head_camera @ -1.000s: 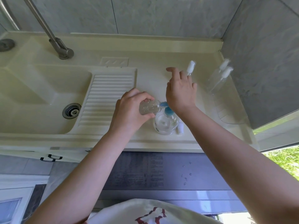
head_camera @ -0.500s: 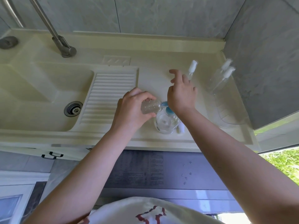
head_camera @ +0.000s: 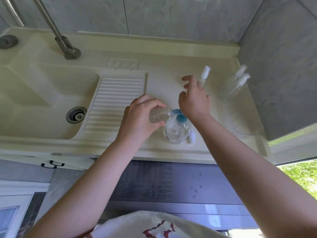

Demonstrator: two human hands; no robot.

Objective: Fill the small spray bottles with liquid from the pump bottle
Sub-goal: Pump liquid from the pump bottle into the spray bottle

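On the cream counter (head_camera: 171, 86), near its front edge, stands the clear pump bottle (head_camera: 177, 133) with a blue pump head (head_camera: 180, 118). Left hand (head_camera: 140, 119): grip clenched around a small clear spray bottle (head_camera: 159, 115), held sideways, its open mouth against the blue spout (head_camera: 175, 111). Bubbles visible in the liquid inside. Right hand (head_camera: 194, 100): over the pump head, heel of palm down on it, fingers loose and spread, grasping nothing. White spray cap (head_camera: 191, 137) lies just right of the pump bottle's base. One capped spray bottle (head_camera: 205, 73) stands behind the right hand; two more (head_camera: 240, 79) stand near the right wall. Sink (head_camera: 42, 103) and ribbed drainboard (head_camera: 116, 102) to the left.
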